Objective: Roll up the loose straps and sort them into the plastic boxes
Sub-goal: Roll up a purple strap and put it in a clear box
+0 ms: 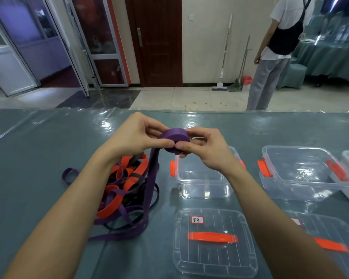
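Purple strap, wound into a thick coil, is held above the bench between both hands. The left hand pinches it with thumb and curled fingers where the loose tail feeds in. The right hand grips the coil's other side, thumb against its face. The tail drops from the coil to a tangled heap of orange, purple and dark straps lying just left of the nearest clear box, which stands open and directly under the right hand. A labelled lid lies in front of that box, and a second open box stands further right.

Rolling appears to be under way, with a fair length of strap unwound. The next move calls for turning the coil while the left hand feeds the tail in flat and taut, free of the tangle. Once the end is tucked in, the nearest box looks the likely destination.
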`<move>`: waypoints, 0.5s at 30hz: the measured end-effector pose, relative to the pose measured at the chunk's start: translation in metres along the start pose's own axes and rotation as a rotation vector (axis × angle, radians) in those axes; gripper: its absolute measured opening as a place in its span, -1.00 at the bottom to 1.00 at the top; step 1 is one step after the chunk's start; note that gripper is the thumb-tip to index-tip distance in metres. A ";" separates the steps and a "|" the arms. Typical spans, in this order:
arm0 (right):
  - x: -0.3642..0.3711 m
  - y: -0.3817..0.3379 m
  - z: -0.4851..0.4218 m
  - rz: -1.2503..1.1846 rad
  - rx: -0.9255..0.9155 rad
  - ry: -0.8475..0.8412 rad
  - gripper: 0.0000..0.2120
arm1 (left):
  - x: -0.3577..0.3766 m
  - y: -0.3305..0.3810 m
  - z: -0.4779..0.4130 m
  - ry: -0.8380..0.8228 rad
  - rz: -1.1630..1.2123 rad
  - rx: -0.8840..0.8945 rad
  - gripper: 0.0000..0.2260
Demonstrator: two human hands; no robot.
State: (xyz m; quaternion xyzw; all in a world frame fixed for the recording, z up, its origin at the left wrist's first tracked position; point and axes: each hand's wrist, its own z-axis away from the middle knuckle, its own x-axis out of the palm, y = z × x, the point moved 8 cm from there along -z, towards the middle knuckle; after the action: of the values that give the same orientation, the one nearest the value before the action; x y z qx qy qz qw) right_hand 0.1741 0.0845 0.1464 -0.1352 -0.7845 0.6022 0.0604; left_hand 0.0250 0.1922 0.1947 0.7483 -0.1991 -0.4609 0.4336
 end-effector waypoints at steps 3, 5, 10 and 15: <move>-0.008 -0.004 -0.001 -0.058 -0.013 0.090 -0.71 | 0.003 -0.010 0.003 0.097 0.163 0.027 -0.68; -0.012 -0.005 -0.002 -0.121 -0.010 0.114 -0.68 | 0.009 -0.023 0.010 0.199 0.326 0.028 -0.64; -0.002 0.005 -0.004 -0.283 -0.002 0.122 -0.60 | 0.020 -0.039 0.011 0.288 0.492 0.039 -0.54; -0.012 0.011 -0.009 0.050 0.084 -0.007 -0.64 | 0.001 -0.027 0.002 0.142 0.209 -0.011 -0.63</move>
State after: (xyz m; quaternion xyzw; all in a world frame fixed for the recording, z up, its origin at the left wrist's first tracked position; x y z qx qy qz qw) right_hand 0.1894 0.0916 0.1391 -0.1500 -0.7552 0.6362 0.0483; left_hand 0.0216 0.2053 0.1711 0.7520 -0.2422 -0.3600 0.4963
